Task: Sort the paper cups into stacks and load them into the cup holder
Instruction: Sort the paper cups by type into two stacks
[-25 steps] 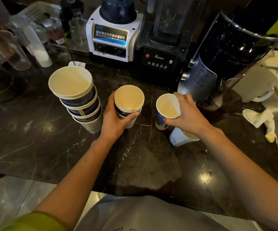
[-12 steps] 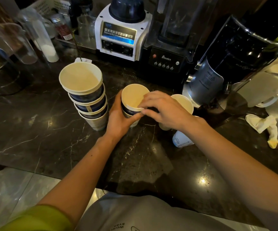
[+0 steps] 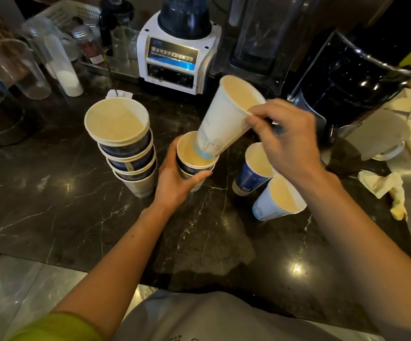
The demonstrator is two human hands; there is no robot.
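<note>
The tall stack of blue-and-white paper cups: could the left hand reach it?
Probably yes: the tall stack of blue-and-white paper cups stands right beside the left hand, nothing between, but that hand grips the shorter paper-cup stack.

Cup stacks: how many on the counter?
2. Tall stack at left; short stack beside it, gripped by the left hand, the right hand's white cup tipped into its mouth. The blue cup beside may hide nested ones.

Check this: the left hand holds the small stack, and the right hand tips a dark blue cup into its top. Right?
Not quite: in the head view the cup the right hand tips into the small stack is white, not dark blue. The left hand does hold that stack.
</note>
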